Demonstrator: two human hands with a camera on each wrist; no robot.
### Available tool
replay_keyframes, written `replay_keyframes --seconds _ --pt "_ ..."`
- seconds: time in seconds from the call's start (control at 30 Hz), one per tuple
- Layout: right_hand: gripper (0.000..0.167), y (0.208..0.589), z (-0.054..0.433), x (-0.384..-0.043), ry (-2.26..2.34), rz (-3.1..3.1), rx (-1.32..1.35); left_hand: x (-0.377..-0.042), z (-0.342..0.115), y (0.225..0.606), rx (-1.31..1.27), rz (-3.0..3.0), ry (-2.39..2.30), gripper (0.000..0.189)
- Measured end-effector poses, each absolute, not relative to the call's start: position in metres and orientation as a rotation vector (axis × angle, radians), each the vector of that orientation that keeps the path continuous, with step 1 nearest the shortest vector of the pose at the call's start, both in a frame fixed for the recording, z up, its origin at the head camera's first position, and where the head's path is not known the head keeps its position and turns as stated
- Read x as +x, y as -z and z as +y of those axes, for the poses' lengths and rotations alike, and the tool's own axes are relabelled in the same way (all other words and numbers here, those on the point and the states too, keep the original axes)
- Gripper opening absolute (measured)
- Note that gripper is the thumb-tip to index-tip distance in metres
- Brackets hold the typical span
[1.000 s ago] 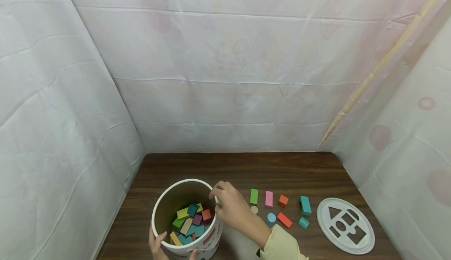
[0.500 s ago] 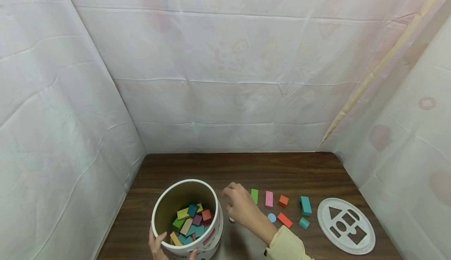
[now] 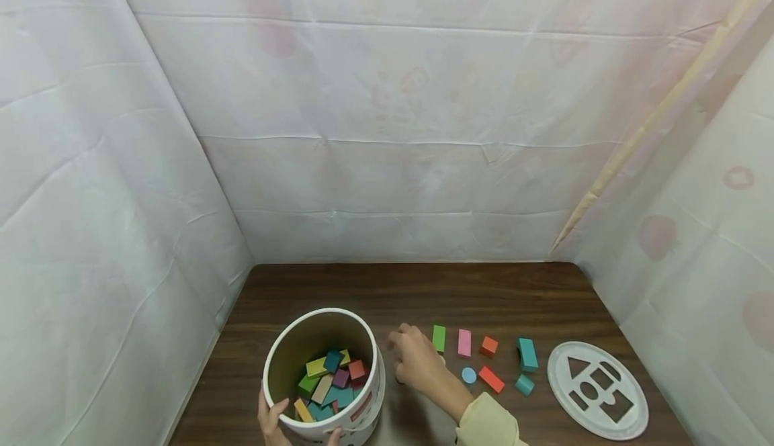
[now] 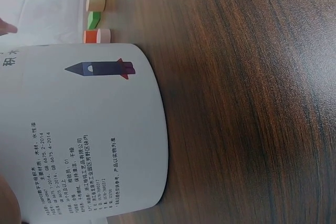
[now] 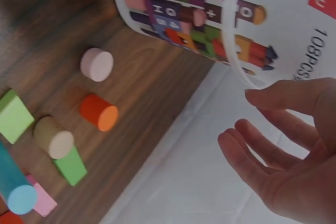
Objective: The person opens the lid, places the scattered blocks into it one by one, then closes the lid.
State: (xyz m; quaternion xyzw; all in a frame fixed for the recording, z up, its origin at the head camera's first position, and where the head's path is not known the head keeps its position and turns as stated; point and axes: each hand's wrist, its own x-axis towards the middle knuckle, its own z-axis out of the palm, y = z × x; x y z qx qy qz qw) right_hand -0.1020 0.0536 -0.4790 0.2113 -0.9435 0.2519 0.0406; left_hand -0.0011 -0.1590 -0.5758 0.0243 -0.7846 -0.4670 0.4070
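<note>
Head view: the left hand (image 3: 271, 420) grips the near side of a white bucket (image 3: 323, 332) of coloured blocks (image 3: 323, 389), toward the left edge of the counter (image 3: 471, 288). The right hand (image 3: 420, 360), fingers loose and holding nothing, is just beside the bucket; loose blocks (image 3: 491, 379) lie between it and a cut-out disc (image 3: 594, 412) near the right edge.

Against the left hand (image 3: 271, 420), the bucket (image 4: 100, 106) looks smooth and plastic-like; right of the right hand (image 3: 417, 362) lie matt, painted-wood blocks (image 3: 492, 379) and a smooth plastic-looking disc (image 3: 559, 382). Beneath both, the tabletop (image 4: 236, 103) shows wood grain with a sheen; beyond, the sheeting (image 3: 393, 144) is creased.
</note>
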Motion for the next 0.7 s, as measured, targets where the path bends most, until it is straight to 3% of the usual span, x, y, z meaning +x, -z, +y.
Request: replay_keyframes --seconds 0.7 --pt "0.026 0.52 0.058 -0.114 -0.775 -2.926 0.604 0.002 -0.155 0.566 0.202 -2.066 1.234 0.107"
